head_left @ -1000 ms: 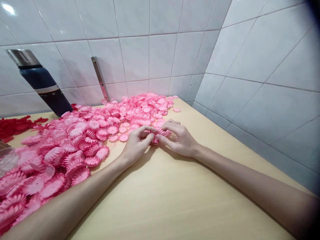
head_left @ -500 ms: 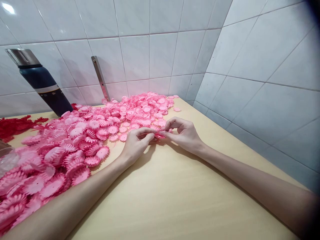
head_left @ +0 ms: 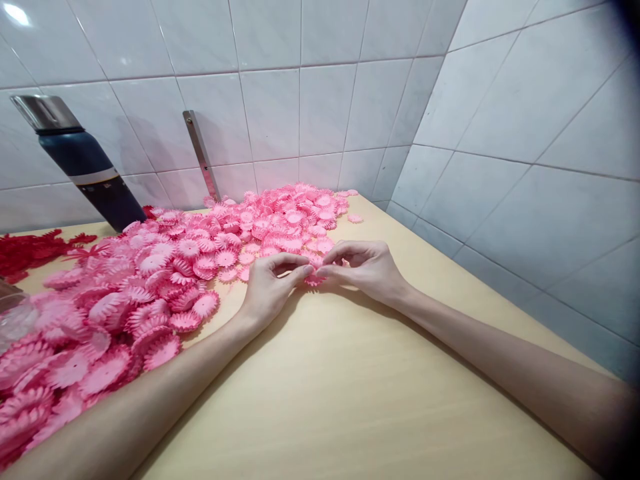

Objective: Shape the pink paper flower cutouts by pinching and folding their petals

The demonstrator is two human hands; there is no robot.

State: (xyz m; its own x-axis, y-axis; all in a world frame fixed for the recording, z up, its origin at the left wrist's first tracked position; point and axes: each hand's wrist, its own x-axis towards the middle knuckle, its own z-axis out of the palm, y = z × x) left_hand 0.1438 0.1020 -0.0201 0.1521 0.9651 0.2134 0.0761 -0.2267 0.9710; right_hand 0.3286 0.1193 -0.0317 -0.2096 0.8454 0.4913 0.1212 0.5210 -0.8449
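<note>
Your left hand (head_left: pixel 270 283) and right hand (head_left: pixel 373 273) pinch one pink flower piece (head_left: pixel 315 275) between nearly closed fingertips, perhaps for fine control, just above the counter (head_left: pixel 320 393) beside the pile.

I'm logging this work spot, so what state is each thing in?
Left hand: fingertips pinching a pink piece.
Right hand: fingers curled, tips at that piece, grip unclear.
Pink piece: held, partly hidden.
Pink heap: loose, spread, overlapping.
Lone pink disc: lying apart from the heap.
Red pieces: loosely piled.
Bottle: standing, cap on.
Metal strip: against the wall.
</note>
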